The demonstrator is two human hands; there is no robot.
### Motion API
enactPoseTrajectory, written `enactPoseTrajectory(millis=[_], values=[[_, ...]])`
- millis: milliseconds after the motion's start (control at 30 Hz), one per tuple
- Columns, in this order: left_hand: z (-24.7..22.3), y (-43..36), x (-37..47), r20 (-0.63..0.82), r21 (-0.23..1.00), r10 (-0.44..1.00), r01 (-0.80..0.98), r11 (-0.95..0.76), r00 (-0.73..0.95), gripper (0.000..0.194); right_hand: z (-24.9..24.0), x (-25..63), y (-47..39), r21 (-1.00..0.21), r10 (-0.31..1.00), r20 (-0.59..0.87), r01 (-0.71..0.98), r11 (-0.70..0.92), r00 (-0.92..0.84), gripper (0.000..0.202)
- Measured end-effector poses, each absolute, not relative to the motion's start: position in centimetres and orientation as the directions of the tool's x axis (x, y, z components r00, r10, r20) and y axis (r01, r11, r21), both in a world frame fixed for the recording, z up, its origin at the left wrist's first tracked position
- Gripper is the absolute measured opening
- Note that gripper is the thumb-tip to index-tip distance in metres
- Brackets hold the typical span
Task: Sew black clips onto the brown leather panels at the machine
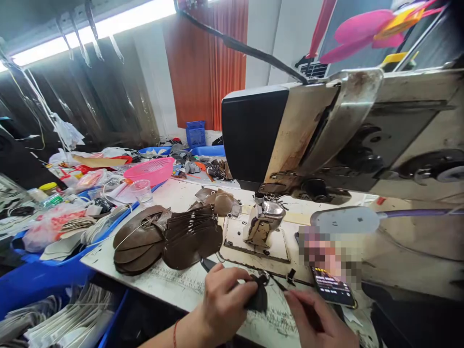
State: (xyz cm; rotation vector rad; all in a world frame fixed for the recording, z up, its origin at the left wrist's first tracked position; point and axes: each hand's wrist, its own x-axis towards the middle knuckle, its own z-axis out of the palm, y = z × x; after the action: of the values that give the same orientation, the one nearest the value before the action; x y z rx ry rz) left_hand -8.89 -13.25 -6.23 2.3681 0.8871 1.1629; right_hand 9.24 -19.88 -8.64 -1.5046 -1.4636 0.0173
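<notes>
My left hand (226, 295) is closed on a small dark leather piece (259, 298), with a metal ring (266, 278) at its upper edge. A dark, pointed end (207, 264) sticks out behind the left knuckles; its kind is hidden. Thumb and finger of my right hand (319, 321) pinch the end of a thin dark strip (280, 284) that runs toward the ring. Left of the hands lie fanned stacks of brown leather pieces (192, 239) and rounded brown leather pieces (139, 237). Behind the hands stands the sewing machine's metal post (266, 222).
The sewing machine head (253, 135) overhangs the white table (188, 287), which has ruler markings. A lit phone (331, 287) lies at the right, beside a small dark clip-like piece (290, 276). Blue bins (39, 285) stand at left, and a pink basket (150, 170) sits farther back.
</notes>
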Motion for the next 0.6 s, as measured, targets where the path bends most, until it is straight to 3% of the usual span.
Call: enactPoseTrajectory(millis=[67, 133, 200, 300, 400, 500, 600], values=[[-6.1, -13.6, -8.6, 0.356, 0.881, 0.901, 0.233, -0.412, 0.248, 0.006, -9.7, 8.4, -20.2, -0.783, 0.813, 0.487, 0.572, 0.245, 0.319, 0.021], [-5.9, -14.1, -8.3, -0.006, 0.999, 0.989, -0.03, 0.01, 0.145, 0.016, -10.6, 7.2, -20.4, -0.905, 0.904, 0.327, 0.368, 0.215, 0.276, 0.027], [-5.9, -14.5, -8.1, -0.227, 0.91, 0.945, -0.293, 0.292, 0.236, 0.033, -11.0, 6.2, -20.5, -0.969, 0.945, 0.165, 0.226, 0.102, 0.281, 0.028], [-6.8, -14.9, -8.3, -0.25, 0.704, 0.796, -0.462, 0.54, 0.551, 0.054, -10.7, 6.0, -20.1, -0.986, 0.955, 0.026, 0.164, -0.024, 0.296, 0.029], [-8.4, -15.0, -8.5, -0.225, 0.617, 0.638, -0.4, 0.678, 0.736, 0.055, -10.5, 7.1, -19.2, -0.967, 0.982, 0.023, 0.254, -0.026, 0.189, 0.033], [-9.7, -14.8, -8.7, -0.292, 0.638, 0.677, -0.39, 0.664, 0.675, 0.052, -11.5, 9.2, -18.0, -0.85, 0.925, 0.181, 0.526, -0.023, 0.334, 0.028], [-9.8, -14.3, -8.7, -0.348, 0.675, 0.75, -0.405, 0.617, 0.563, 0.052, -12.8, 11.5, -17.1, -0.737, 0.838, 0.216, 0.647, -0.196, 0.501, 0.029]])
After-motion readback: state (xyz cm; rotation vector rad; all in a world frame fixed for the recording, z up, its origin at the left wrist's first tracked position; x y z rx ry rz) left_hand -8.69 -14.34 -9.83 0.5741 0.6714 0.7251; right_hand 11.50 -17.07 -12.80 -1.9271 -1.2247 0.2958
